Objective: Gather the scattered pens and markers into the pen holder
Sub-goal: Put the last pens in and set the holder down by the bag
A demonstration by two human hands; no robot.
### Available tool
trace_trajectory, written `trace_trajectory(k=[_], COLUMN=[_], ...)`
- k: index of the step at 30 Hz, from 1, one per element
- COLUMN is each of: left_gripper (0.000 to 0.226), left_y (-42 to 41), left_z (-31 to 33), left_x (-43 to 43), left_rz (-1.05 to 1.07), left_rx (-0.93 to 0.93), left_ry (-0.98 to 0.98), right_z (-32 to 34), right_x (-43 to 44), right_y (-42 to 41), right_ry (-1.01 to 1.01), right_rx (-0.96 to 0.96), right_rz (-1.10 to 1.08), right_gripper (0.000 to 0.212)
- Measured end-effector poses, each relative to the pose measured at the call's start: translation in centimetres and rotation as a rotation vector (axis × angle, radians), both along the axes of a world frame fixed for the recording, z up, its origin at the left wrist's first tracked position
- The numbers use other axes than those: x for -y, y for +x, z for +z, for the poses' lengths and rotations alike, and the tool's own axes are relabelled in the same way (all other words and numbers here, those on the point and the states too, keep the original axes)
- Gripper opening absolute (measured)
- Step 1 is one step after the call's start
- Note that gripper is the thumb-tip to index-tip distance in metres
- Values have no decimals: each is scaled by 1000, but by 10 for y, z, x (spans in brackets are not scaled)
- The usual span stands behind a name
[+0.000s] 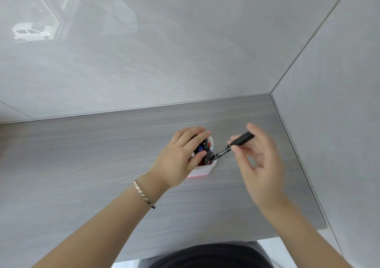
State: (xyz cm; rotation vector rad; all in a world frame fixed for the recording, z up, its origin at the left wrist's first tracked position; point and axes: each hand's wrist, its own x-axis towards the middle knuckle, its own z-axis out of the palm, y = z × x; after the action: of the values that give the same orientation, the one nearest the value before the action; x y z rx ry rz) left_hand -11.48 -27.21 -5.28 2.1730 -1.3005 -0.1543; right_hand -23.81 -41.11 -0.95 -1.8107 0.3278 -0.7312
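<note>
A black marker [232,146] is pinched by the right hand [259,160], its tip inside the white pen holder [202,170]. The holder's pens [202,149] are clasped by the left hand [181,156] (fingers curled around them) on bare grey wood-grain desk [82,165].

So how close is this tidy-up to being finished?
Nearly done, it seems. The pen holder already holds a bunch of pens. The left hand steadies them while the right hand slots in a black marker. No loose pens show on the desk.
</note>
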Motion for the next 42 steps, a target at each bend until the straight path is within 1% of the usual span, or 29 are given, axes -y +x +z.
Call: trace_trajectory(k=[3, 5, 6, 8, 10, 11, 12, 14, 15, 16, 18, 21, 23, 25, 28, 31, 34, 37, 40, 42], left_gripper=[45, 46, 47, 50, 53, 56, 65, 97, 108, 114, 115, 119, 114, 102, 83, 75, 72, 73, 74, 70], left_y=[-1, -2, -2, -3, -6, -9, -13, -24, -28, -32, -36, -31, -23, -19, -16, -6, 19, 56, 97, 125], left_z=[1, 2, 3, 4, 4, 2, 1, 0, 1, 2, 1, -2, -3, -4, -5, 0, 12, 27, 39, 41], left_x=[1, 0, 0, -2, -7, -10, -13, -17, -18, -17, -14, -9, -8, -6, -18, -51, -101, -158, -214, -248], left_rz=[0, 8, 9, 7, 26, 56, 99, 232, 305, 352, 369, 448, 484, 503, 580, 656, 688, 732, 785, 808], left_rx=[-2, -20, -29, -45, -50, -52, -73, -184, -270, -367, -532, -687, -768, -777, -748, -775, -768, -712, -657, -623], left_ry=[1, 1, 2, -2, -14, -28, -46, -89, -99, -101, -105, -123, -122, -106, -105, -141, -161, -134, -74, -31], right_z=[-18, -31, -38, -51, -60, -65, -70, -77, -78, -78, -77, -80, -80, -78, -70, -54, -40, -30, -20, -15], right_x=[-7, -15, -18, -19, -16, -14, -12, -8, -5, -2, 7, 21, 29, 35, 36, 25, 4, -25, -62, -87], right_y=[10, 13, 12, 4, -7, -13, -19, -26, -27, -27, -22, -5, 9, 25, 53, 82, 109, 137, 160, 172], right_ry=[-158, -316, -401, -547, -631, -645, -652, -643, -608, -544, -433, -333, -294, -326, -380, -449, -519, -570, -573, -561], right_rx=[-117, -138, -134, -144, -225, -293, -357, -446, -474, -507, -618, -866, -989, -1053, -1058, -1048, -1038, -1016, -1012, -1023], right_rz=[78, 112, 97, -6, -93, -101, -75, 21, 52, 66, 71, 163, 239, 298, 374, 429, 451, 457, 459, 452], right_gripper=[39, 35, 32, 23, 23, 25, 27, 30, 31, 29, 22, 22, 24, 26, 27, 27, 26, 25, 25, 25])
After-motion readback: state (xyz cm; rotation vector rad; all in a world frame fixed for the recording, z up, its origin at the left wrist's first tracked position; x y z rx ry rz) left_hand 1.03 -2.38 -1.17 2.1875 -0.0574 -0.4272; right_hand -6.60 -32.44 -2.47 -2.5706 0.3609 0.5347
